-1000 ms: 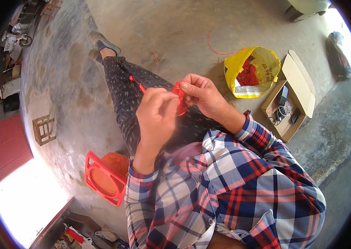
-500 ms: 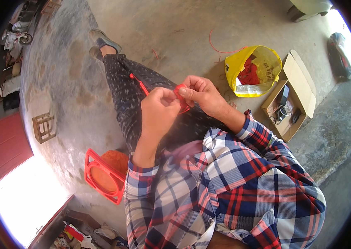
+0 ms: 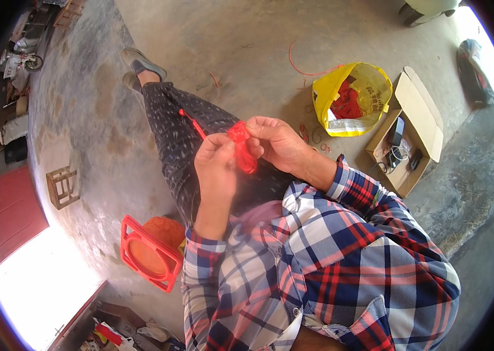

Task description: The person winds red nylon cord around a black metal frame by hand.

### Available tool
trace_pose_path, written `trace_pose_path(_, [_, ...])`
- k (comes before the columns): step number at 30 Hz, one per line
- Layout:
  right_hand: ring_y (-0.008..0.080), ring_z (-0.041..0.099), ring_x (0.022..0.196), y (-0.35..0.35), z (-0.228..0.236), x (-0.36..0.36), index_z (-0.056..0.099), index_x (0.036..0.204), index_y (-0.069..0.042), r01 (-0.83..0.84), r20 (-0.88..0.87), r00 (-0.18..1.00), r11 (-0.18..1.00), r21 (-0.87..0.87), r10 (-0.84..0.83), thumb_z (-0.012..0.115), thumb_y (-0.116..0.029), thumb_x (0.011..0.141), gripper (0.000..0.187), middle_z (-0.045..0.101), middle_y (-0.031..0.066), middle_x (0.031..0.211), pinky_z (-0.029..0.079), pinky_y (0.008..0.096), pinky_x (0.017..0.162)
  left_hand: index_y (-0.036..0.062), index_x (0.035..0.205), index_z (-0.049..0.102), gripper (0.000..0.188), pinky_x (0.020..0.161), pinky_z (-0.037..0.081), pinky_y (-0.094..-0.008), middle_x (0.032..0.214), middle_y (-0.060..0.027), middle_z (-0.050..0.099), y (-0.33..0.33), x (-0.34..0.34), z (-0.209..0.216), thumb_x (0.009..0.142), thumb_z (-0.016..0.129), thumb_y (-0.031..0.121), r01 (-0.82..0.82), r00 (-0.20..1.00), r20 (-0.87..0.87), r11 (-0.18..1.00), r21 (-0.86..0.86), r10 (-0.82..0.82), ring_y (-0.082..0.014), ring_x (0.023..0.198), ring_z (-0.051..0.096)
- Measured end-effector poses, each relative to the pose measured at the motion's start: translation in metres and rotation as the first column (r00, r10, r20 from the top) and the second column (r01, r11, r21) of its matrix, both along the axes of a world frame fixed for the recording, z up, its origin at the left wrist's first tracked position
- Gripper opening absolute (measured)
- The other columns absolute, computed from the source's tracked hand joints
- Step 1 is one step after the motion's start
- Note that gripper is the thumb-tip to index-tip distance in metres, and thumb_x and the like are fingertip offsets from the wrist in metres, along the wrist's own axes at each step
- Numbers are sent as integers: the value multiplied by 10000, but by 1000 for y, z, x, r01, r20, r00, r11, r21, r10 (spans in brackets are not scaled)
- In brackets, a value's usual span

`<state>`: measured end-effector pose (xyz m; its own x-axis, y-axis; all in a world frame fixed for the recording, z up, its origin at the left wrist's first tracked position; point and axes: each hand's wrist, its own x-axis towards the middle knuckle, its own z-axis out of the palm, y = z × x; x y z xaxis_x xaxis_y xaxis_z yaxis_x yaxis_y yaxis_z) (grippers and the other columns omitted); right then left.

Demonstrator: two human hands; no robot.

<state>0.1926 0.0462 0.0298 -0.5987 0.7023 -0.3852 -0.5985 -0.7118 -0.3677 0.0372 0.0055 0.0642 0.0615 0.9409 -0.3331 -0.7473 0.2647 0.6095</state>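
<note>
Above my lap, a red knotted cord (image 3: 239, 131) is pinched between both hands. My left hand (image 3: 215, 169) is closed on its left side, thumb and fingertips at the edge of the knot. From the upper right, my right hand (image 3: 282, 145) grips the same knot with thumb and forefinger. Red loops dangle below the knot between the hands. A thicker red strand (image 3: 193, 124) sticks out past my left hand over the dark patterned trousers (image 3: 168, 149), ending in a small knob. Some of the cord is hidden behind my fingers.
To the right stands a yellow bag (image 3: 324, 105) with red material inside. Beside it lies an open cardboard box (image 3: 388, 176) holding cables and dark devices. A red plastic stool (image 3: 152, 253) is at lower left, a small wooden stool (image 3: 63, 187) farther left. Loose red cord (image 3: 302, 71) lies on the floor.
The knot has turned into fuller view between my fingers, and red loops now hang lower beneath it. Both hands have shifted slightly left and downward, still gripping the cord.
</note>
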Motion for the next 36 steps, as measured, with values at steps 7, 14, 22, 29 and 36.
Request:
trace_pose_path(7, [81,500,603,0,-7,1,563,879,-74,43,71,996,995,89,-50,601,-210,952,159,560,-8,723,409,228,569,2,931,575,129,686,489,-245,853,-38,625,3,-1,-5,826,650,-7,143,618,-785,988,62,-40,-86,759,583])
trace_pose_path(14, [63,501,639,0,-5,2,570,912,-57,-131,381,924,917,376,-24,639,-242,931,198,583,-6,779,419,216,587,-3,894,567,115,609,461,-171,808,-3,600,0,0,-18,826,613,-83,243,253,-965,961,134,71,-28,683,556])
trace_pose_path(22, [58,519,663,-1,-6,2,583,873,-56,-131,186,978,974,185,96,634,-242,935,203,583,-20,750,412,208,581,21,920,544,91,542,389,-172,766,14,565,-5,5,7,836,578,11,147,816,-558,988,-54,-152,-37,587,465])
trace_pose_path(29, [58,518,651,-1,3,-7,594,866,-69,-159,264,963,902,401,53,629,-242,934,189,574,-18,736,407,212,575,19,925,543,109,656,485,-244,865,-56,593,-7,2,-8,845,568,-50,-166,705,-683,981,103,191,-124,700,569])
trace_pose_path(36, [65,536,614,2,4,-1,606,857,-83,-151,184,975,979,140,124,639,-230,919,163,598,-8,720,406,210,542,34,865,585,109,673,474,-267,879,-58,588,-8,-4,8,793,646,-20,297,267,-909,870,393,319,-139,767,580])
